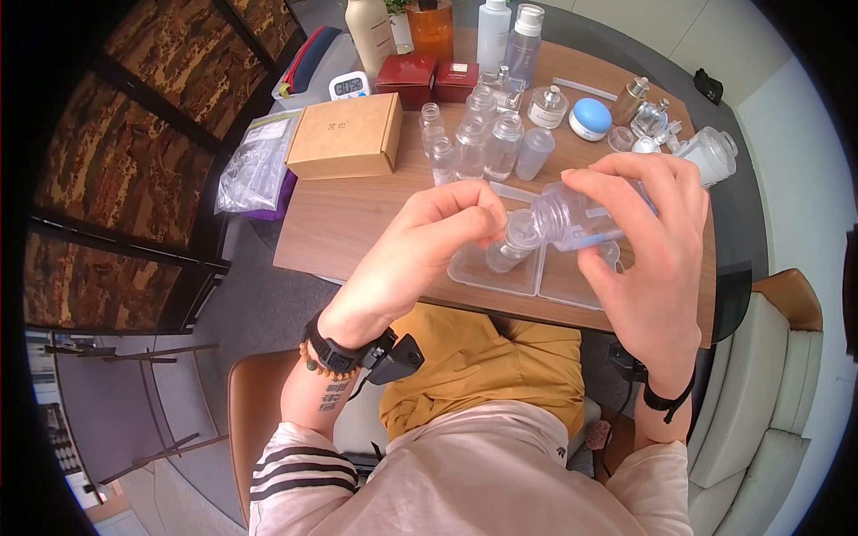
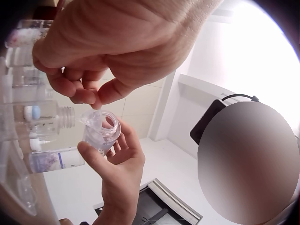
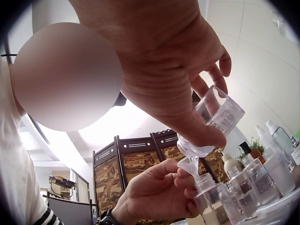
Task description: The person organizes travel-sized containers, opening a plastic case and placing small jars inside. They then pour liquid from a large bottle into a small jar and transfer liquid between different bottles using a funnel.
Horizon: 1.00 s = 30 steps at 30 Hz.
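Note:
My left hand (image 1: 438,228) pinches the edge of a small clear funnel (image 3: 189,165), whose stem points into the neck of an upright clear bottle (image 3: 213,201). Tilted above it is a wide-necked clear bottle (image 1: 581,219), gripped between the thumb and fingers of my right hand (image 1: 657,250). The tilted bottle's mouth faces left, at the funnel's rim; in the left wrist view the funnel (image 2: 91,119) overlaps that mouth. Whether liquid is flowing, I cannot tell. The upright bottle stands over a clear shallow tray (image 1: 492,282) near the table's front edge.
Several clear bottles (image 1: 472,143) stand behind the hands. Further left are a cardboard box (image 1: 344,134), a plastic bag (image 1: 255,170) and a timer (image 1: 349,86). A blue-lidded jar (image 1: 591,118), dropper bottle (image 1: 631,100) and large clear bottle (image 1: 712,154) stand at the right.

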Tool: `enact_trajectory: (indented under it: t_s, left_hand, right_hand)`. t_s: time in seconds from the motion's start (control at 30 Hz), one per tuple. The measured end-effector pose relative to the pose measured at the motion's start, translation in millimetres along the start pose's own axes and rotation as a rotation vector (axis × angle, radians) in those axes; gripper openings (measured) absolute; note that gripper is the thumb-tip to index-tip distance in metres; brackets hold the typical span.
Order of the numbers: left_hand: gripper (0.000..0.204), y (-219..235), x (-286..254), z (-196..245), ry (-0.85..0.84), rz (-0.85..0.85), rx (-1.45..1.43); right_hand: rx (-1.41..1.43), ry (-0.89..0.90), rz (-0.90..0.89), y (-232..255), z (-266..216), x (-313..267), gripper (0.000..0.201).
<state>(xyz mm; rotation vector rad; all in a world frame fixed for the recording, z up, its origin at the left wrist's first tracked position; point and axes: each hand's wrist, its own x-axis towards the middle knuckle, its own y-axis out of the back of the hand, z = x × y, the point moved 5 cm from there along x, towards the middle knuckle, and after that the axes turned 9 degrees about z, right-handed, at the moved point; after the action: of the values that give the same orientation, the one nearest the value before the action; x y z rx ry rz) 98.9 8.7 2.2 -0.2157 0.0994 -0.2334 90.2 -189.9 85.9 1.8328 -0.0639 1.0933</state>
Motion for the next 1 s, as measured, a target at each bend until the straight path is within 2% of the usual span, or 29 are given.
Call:
enact_trajectory:
  t_s: [0.57, 1.0]
  left_hand:
    - [0.02, 2.4, 1.9, -1.1, -0.019, 0.027, 0.04]
    - [0.019, 0.5, 5.2, -9.1, 0.008, -0.009, -0.046]
  right_hand:
    - [-0.001, -0.003, 0.007, -2.7, -1.6, -0.2, 0.054]
    - [-0.007, -0.008, 0.013, -2.1, 0.9, -2.4, 0.054]
